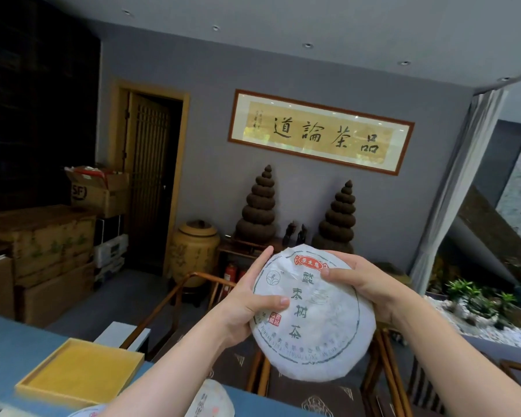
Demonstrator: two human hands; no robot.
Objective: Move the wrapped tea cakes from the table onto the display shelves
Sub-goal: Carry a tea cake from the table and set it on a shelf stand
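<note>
Here, left hand (247, 299) and right hand (364, 284) raised, both gripping one wrapped tea cake (310, 314) upright.

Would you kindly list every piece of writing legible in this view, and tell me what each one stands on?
"品茶論道", read right to left: long framed calligraphy scroll on the grey wall.
"SF": brown cardboard box.
"酸枣树茶": round white paper-wrapped tea cake, gripped by left hand and right hand.
Cake's red seals and rim lettering: too small to read.
</note>
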